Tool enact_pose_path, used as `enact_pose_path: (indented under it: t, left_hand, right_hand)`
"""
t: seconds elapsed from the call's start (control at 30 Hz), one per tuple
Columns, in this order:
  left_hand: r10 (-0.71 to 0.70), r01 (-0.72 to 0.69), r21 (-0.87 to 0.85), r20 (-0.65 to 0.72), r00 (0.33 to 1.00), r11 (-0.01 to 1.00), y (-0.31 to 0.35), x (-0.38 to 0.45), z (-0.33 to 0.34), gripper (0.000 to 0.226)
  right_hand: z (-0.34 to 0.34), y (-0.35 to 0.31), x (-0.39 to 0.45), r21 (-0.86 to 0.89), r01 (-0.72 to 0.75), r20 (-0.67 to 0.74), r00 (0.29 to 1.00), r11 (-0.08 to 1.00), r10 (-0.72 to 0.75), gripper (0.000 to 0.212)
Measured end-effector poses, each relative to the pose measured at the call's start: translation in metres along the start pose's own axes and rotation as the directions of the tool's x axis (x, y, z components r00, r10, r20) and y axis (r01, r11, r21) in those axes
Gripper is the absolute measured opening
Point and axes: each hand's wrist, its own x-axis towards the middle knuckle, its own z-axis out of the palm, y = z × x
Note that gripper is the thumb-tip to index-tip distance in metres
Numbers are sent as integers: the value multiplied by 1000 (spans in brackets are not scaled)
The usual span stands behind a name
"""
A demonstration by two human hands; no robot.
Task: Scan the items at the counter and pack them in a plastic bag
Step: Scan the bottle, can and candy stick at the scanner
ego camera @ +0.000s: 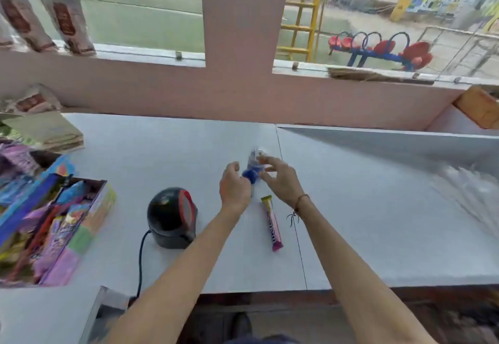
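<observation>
A small blurred item with a blue end and a clear upper part (252, 168) is between my two hands over the middle of the white counter (162, 154). My left hand (234, 189) curls beside its blue end. My right hand (278, 179) touches its top with spread fingers. Which hand bears it I cannot tell because of blur. A pink candy bar with a yellow end (272, 223) lies flat just below my hands. The black barcode scanner with a red-rimmed window (171, 218) stands to the left. Clear plastic bags (467, 195) lie at the right.
An open box full of colourful candy packs (51, 230) sits at the left edge. Folded paper bags (48, 133) lie behind it. The scanner's black cable (140, 265) runs off the front edge. A cardboard box (480, 106) stands at the far right by the window ledge.
</observation>
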Motion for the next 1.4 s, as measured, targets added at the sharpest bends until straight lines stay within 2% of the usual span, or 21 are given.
enact_pose_path:
  t: [0.07,0.13,0.17,0.23,0.33,0.43,0.47,0.53,0.6,0.7,0.83,0.9,1.0,1.07,1.23,1.4]
  left_hand:
    - [-113,111,49,43,993,993,-18,-4,2,49]
    - [-132,124,77,114,985,989,-44,-9,7,50]
    - [-123,110,97,141,982,989,-52,-9,8,51]
    - [-106,91,111,143,984,990,-62,-7,10,57]
    - [-109,107,23,108,988,994,-71,-9,11,60]
    - [-137,167,-242,139,981,956,-74,-16,10,41]
    - [-155,214,-371,182,971,904,-74,-19,9,38]
    - [-181,320,-624,277,944,713,-72,-27,10,37]
    - [-202,376,-777,317,927,505,-69,-32,8,32]
    - [-250,388,-872,321,913,299,-66,-40,3,36]
    - [-326,349,-937,321,889,30,-68,-56,-11,25]
    - [-353,302,-952,297,887,-43,-71,-61,-16,22]
    - [-363,274,-959,280,889,-70,-77,-69,-23,25]
    - [-365,282,-958,278,889,-43,-80,-71,-26,34]
    - [-435,363,-921,271,859,143,-71,-49,-23,41]
    - [-428,403,-855,246,870,327,-65,-32,-13,48]
  right_hand:
    - [5,11,-2,18,-17,176,984,1000,14,51]
    - [12,19,-5,43,-14,288,958,999,1,57]
    - [14,21,-2,50,-1,301,953,999,-14,57]
    - [20,23,6,49,10,265,964,999,-23,49]
    - [25,27,8,72,-73,104,992,995,65,39]
    - [22,32,-1,261,-218,-30,972,940,234,44]
    - [20,34,-4,354,-270,-33,953,896,300,46]
    - [16,32,-11,492,-330,14,928,806,371,49]
    - [15,26,-18,529,-320,69,939,785,337,49]
    - [17,10,-27,485,-220,108,975,847,192,43]
    - [36,-19,-42,333,-77,7,997,940,79,43]
    - [47,-29,-48,316,-42,-13,999,948,49,48]
    - [57,-35,-52,282,-14,-22,1000,959,21,49]
    - [60,-35,-49,247,-11,-46,999,969,23,49]
    - [65,-25,-26,98,-97,-73,992,990,104,50]
    - [68,-10,-10,-8,-132,22,991,991,133,47]
